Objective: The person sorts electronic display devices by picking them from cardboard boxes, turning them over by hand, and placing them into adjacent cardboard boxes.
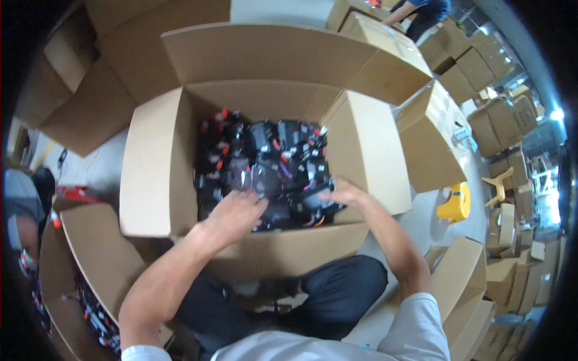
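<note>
The box (283, 249) stands open in front of the person, and all places here are told from it. The black parts (265, 174) lie inside the box and cover its bottom in close rows, with small red pieces among them. The left hand (238, 210) is over the parts at the near side of the box, with the fingers bent downward; I cannot tell if it pinches something. The right hand (346, 194) is at the near right corner of the box, a little blurred, its fingers reaching to the parts; whether they hold one, I cannot tell either.

The left flap (150, 168) and the right flap (376, 150) stand out from the box, and the right forearm passes over the near end of the right flap. The knees are close at the near side of the box. To the left and nearer is a carton (93, 240) with similar parts, and beyond it a co-worker (24, 204). To the right of the box is a yellow stool (454, 204), and farther right are stacked cartons (497, 120).
</note>
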